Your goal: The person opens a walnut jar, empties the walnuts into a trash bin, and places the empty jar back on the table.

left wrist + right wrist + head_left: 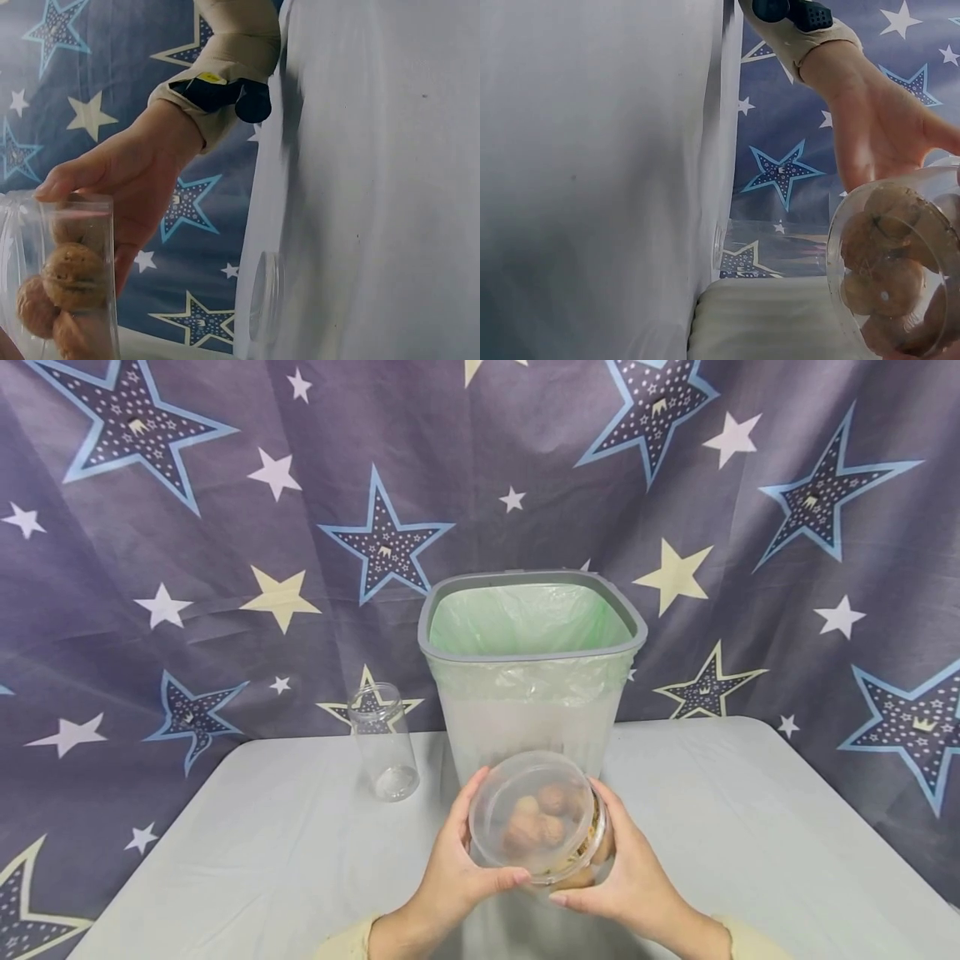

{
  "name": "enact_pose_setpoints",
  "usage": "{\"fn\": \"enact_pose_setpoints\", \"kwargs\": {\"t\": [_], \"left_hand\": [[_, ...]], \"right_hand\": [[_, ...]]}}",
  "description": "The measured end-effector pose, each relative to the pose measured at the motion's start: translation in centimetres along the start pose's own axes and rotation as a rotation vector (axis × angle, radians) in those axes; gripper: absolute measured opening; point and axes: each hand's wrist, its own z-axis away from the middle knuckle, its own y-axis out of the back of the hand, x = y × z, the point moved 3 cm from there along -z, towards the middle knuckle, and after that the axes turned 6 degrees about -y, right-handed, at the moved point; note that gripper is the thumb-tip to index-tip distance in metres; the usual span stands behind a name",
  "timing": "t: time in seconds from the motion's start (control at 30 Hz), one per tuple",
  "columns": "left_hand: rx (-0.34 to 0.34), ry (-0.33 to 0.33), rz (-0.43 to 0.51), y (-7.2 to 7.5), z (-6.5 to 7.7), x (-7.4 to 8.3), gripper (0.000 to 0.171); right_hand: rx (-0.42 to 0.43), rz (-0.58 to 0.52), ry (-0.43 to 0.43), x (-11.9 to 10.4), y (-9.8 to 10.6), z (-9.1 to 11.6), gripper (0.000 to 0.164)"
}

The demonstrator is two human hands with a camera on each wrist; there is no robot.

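Observation:
In the head view, a clear plastic jar of walnuts is held off the table in front of the bin, its top tipped toward me. A round translucent lid overlaps its mouth. My left hand grips it from the left, thumb along the lid's lower rim. Around the other side curls my right hand, thumb near the lower front. The left wrist view shows the right hand against the jar wall. Through the base in the right wrist view, more walnuts show beside the left hand.
A grey-rimmed bin with a pale green liner stands behind the hands. To its left is an empty clear jar, upright on the grey-white table. A clear round rim shows at the table in the left wrist view.

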Motion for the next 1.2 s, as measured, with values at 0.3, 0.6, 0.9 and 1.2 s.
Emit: {"fn": "enact_pose_setpoints", "kwargs": {"t": [0.3, 0.6, 0.9, 1.2], "left_hand": [[0.046, 0.008, -0.019, 1.9, 0.6, -0.1, 0.105], [0.083, 0.13, -0.054, 3.7, 2.1, -0.6, 0.106], [0.123, 0.235, -0.037, 4.5, 3.1, -1.2, 0.104], [0.147, 0.349, -0.032, 5.4, 3.7, -2.2, 0.1]], "right_hand": [[0.045, 0.017, -0.05, 0.2, 1.2, 0.4, 0.116], [0.103, 0.054, -0.051, 0.8, 2.5, 0.9, 0.116], [0.132, 0.077, -0.06, 1.1, 3.2, 1.2, 0.116], [0.143, 0.052, -0.051, 1.6, 3.6, 1.5, 0.115]]}}
